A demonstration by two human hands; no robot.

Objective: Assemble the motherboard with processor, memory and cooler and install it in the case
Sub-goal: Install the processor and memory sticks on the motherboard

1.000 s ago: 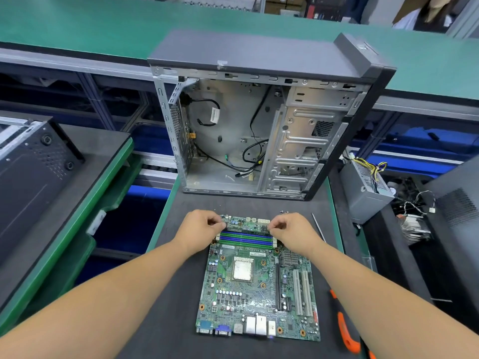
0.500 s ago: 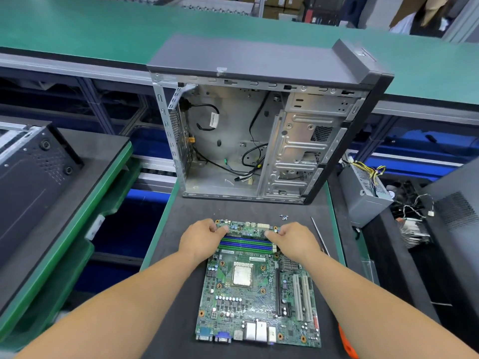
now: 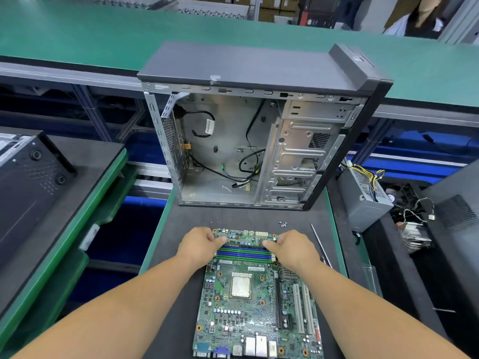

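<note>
Processor (image 3: 241, 286) seated; no cooler. Left hand (image 3: 198, 246) and right hand (image 3: 290, 248), fingers curled, press the memory (image 3: 245, 253) between them. Case (image 3: 259, 141) beyond awaits the motherboard (image 3: 259, 320).

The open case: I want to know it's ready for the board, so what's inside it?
Inside the case are loose black cables, a tagged cable and a metal drive cage. No board is fitted. Whatever sits behind the cage is hidden.
</note>
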